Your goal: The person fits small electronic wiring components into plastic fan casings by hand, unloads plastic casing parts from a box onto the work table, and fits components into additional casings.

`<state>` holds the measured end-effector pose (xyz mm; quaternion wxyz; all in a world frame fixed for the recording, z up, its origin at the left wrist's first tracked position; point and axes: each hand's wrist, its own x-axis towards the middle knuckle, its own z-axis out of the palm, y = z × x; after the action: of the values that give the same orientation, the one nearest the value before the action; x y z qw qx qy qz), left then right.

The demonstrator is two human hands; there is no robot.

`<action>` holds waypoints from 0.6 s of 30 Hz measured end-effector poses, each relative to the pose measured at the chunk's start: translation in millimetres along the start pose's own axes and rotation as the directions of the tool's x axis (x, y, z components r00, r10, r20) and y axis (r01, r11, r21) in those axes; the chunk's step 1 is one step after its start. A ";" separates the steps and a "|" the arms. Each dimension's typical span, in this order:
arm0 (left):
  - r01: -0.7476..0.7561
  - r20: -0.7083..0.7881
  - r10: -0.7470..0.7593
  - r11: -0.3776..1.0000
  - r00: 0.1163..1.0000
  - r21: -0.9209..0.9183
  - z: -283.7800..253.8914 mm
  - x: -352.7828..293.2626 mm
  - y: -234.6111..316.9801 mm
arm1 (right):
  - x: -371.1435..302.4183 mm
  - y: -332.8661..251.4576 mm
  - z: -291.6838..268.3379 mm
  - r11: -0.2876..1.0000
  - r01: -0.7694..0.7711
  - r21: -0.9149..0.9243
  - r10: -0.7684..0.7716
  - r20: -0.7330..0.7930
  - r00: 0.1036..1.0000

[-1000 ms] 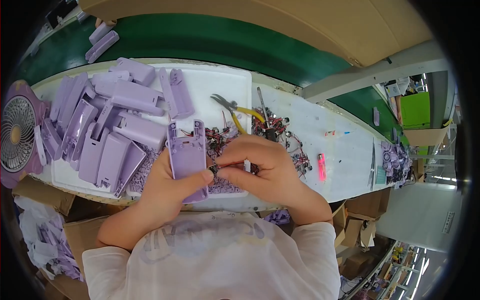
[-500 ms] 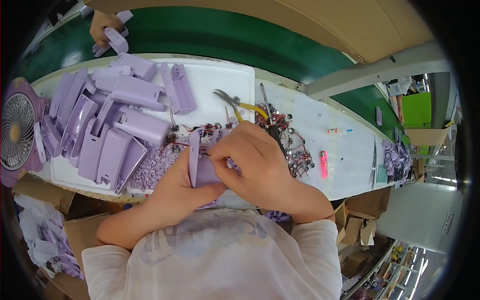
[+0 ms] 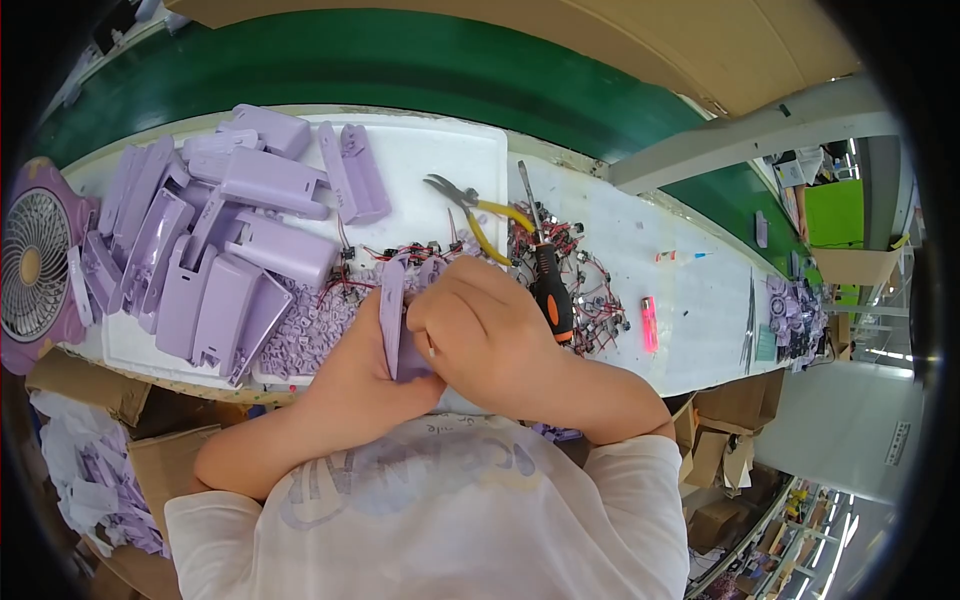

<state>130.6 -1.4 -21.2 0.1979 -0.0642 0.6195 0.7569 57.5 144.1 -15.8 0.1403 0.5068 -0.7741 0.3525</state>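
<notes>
My left hand (image 3: 362, 378) is closed around a light purple plastic housing (image 3: 394, 312), tilted up in front of my chest. Over its open side my right hand (image 3: 482, 335) is bent, fingers curled together at the housing; whatever they pinch is hidden behind the knuckles. Small purple plastic parts (image 3: 312, 335) lie heaped just left of the housing. Red and black wired components (image 3: 592, 300) spread to the right of my right hand, with an orange and black screwdriver (image 3: 549, 280) across them. Yellow-handled pliers (image 3: 478, 208) rest beyond my hands.
Purple housings (image 3: 270, 180) are piled on the white tray (image 3: 440, 140) at left, beside a purple fan (image 3: 32, 265). A green conveyor belt (image 3: 400, 75) runs behind the table. A pink lighter (image 3: 649, 324) lies at right. Cardboard boxes (image 3: 725, 420) stand below the table's edge.
My right hand has shifted slightly down and turned over the housing, uncovering the screwdriver's handle. The housing has turned a little. Another person's hand and the purple parts at the far left have left view.
</notes>
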 end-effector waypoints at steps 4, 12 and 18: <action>0.075 -0.036 -0.074 0.997 0.997 0.003 3.3 4.5 5.7 | 1.9 6.6 -1.7 0.993 -0.112 0.027 0.109 0.100 0.989; 0.175 0.111 -0.136 0.806 0.985 -0.566 -10.2 5.7 -1.3 | 12.0 13.9 -35.4 0.866 -0.422 0.270 0.357 0.257 0.898; 0.131 0.108 -0.075 0.583 0.991 -0.802 2.2 8.7 18.5 | 2.2 -10.7 -41.5 0.987 -0.087 0.138 0.042 0.296 0.954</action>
<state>116.0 -0.3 -6.9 0.2100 -0.1592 0.1980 0.9441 60.2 168.6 19.4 -0.0255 0.5368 -0.7738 0.3353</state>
